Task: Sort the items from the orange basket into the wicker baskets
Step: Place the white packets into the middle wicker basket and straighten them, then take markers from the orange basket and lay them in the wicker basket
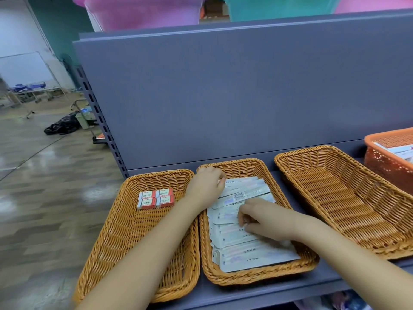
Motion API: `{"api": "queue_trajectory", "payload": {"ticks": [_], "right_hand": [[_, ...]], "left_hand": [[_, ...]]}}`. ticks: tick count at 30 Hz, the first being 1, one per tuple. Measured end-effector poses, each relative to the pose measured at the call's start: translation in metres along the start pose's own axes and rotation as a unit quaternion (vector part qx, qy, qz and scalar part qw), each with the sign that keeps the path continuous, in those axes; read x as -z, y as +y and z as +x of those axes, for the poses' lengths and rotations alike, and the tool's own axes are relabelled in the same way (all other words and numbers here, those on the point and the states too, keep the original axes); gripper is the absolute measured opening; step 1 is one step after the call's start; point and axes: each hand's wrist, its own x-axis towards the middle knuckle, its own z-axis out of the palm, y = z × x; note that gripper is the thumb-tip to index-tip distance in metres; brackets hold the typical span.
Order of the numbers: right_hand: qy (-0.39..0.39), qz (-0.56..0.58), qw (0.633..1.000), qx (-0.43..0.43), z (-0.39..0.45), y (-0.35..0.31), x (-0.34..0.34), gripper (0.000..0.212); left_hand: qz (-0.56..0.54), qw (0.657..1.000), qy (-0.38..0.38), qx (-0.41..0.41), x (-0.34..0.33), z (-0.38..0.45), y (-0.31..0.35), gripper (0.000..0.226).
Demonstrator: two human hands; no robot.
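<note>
Nearest, the middle wicker basket [257, 278] holds a layered row of long, flat white packets [252, 256], each printed with small dark characters and faint pastel bands; one farther packet shows a barcode [239, 196]. The right hand [263, 220] lies over the packets with its fingers curled, pinching at one of them. The left hand [207, 186] is at the basket's far left corner, fingers curled onto the ends of the far packets. In the left wicker basket [125, 231] four small red-and-white boxes [156, 198] lie flat, two by two, touching. The right wicker basket [335, 198] stands beside the middle one on the grey shelf [223, 296]. Farthest right, the orange basket [384, 162], cut by the frame edge, holds more white packets.
</note>
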Motion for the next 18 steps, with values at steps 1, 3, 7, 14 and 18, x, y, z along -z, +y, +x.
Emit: {"api": "queue_trajectory", "payload": {"ticks": [1,3,7,14,18], "right_hand": [[0.024,0.001,1.000,-0.002,0.004,0.000,0.004,0.016],[0.094,-0.008,0.995,-0.021,0.017,0.003,0.013,0.018],[0.194,-0.077,0.973,-0.095,0.043,0.017,0.021,0.025],[0.170,-0.212,0.949,-0.160,0.045,0.035,0.025,0.029],[0.225,-0.194,0.935,-0.194,0.030,0.050,0.037,0.030]], "left_hand": [[0.010,1.000,-0.002,-0.004,0.000,0.000,0.001,0.029],[0.051,0.998,-0.004,-0.022,0.002,0.001,0.003,0.030],[0.176,0.980,-0.011,-0.089,0.003,0.005,0.011,0.032],[0.216,0.967,-0.032,-0.135,0.006,0.023,0.029,0.033],[0.189,0.970,-0.014,-0.154,0.005,0.036,0.049,0.032]]}}
